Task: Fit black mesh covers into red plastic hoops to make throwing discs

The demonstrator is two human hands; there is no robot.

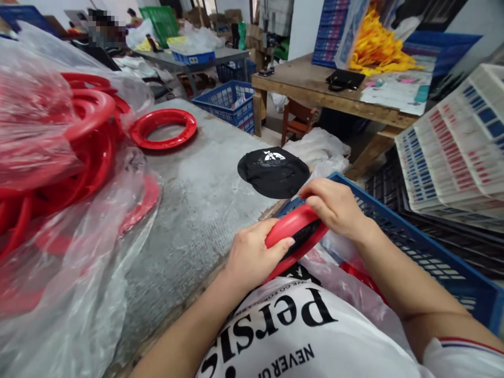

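Observation:
Both hands grip one red plastic ring held edge-on in front of my chest, with a piece of black fabric showing inside it. My left hand wraps its near end, thumb on top. My right hand is closed over its far end. A black round fabric piece with a white logo lies on the table edge just beyond the hands. One loose red ring lies flat farther up the grey table.
A clear plastic bag full of red rings fills the left side. A blue crate lined with plastic sits at my right. White stacked crates stand far right. A wooden table and a blue basket lie beyond.

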